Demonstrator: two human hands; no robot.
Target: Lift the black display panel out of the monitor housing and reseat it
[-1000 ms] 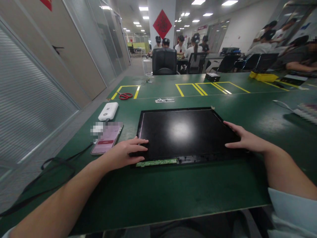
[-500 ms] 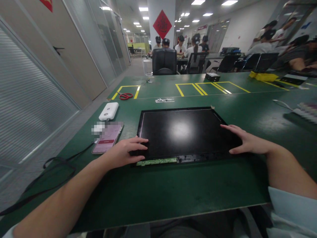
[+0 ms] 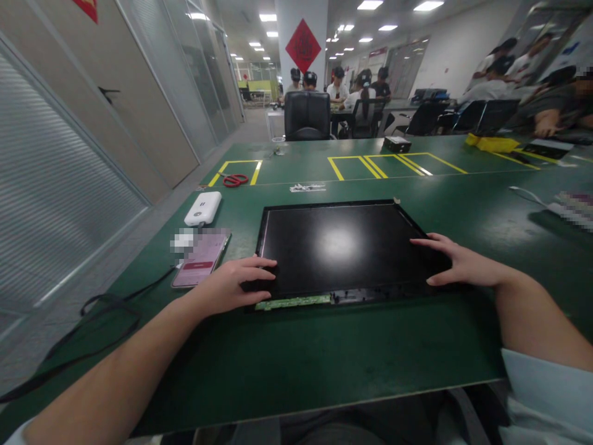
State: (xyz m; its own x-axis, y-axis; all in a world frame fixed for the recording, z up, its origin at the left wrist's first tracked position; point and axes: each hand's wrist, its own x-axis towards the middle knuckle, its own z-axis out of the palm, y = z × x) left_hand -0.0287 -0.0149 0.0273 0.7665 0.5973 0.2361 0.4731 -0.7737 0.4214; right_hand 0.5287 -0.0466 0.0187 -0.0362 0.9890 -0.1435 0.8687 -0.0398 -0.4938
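At the near right, a pale blue sleeve (image 3: 546,395) over the front edge of the green counter (image 3: 324,358). At the near left, a black cord (image 3: 18,393) in a loose loop on the counter. Next, flat on the counter and between both hands, a black screen (image 3: 343,247), with a green strip (image 3: 294,302) along the left part of the near edge.

On the screen's left edge, the left hand (image 3: 245,283), fingers apart and laid over the frame, partly hiding the near left corner. On the right edge, the right hand (image 3: 456,262), thumb and fingers spread wide, covering the near right corner. Cannot tell how firmly either presses.

Just past the left wrist, a lit phone (image 3: 204,256); then a white power bank (image 3: 202,209), both left of the screen and apart from it. Well to the right, a pixelated white object (image 3: 577,211). Beyond the screen, white scraps (image 3: 308,187); farther left, red scissors (image 3: 235,180) at yellow tape (image 3: 336,169). Farther still, a black box (image 3: 397,144) and a yellow bundle (image 3: 493,144). Past the counter, a black chair (image 3: 307,115), people (image 3: 338,93) and a red sign (image 3: 303,46).
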